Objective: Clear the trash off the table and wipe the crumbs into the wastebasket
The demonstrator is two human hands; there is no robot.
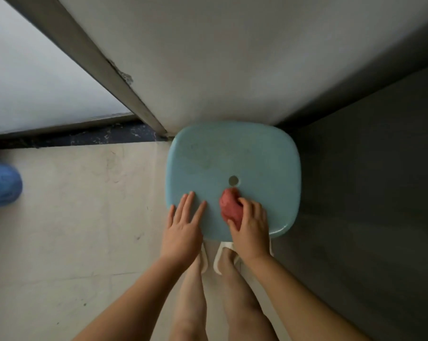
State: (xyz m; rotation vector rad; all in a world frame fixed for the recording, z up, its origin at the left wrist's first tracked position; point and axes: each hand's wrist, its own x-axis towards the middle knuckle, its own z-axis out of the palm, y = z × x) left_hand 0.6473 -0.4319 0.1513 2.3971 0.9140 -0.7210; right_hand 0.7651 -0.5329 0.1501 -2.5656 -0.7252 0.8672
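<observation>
Two hands are on the small blue table (232, 156), which stands in the corner against the grey wall (232, 57). The left hand (182, 228) lies flat on the near left part of the table, with straight, spread fingers that hold nothing; it seems to keep the table steady. The right hand (251, 227) has its fingers curled around a bunched pink cloth (229, 205) and presses it on the table top, just on the near side of the round hole (233, 180) in the middle of the table.

The step in hand appears to be the wiping. No trash can be seen on the table, and crumbs are too small to tell. The wastebasket is not in view, so the person cannot yet push anything into it. To wipe well, the cloth should probably stay flat, move with overlapping strokes toward one edge of the table, and avoid the hole, where crumbs could fall to the floor (85, 217).
</observation>
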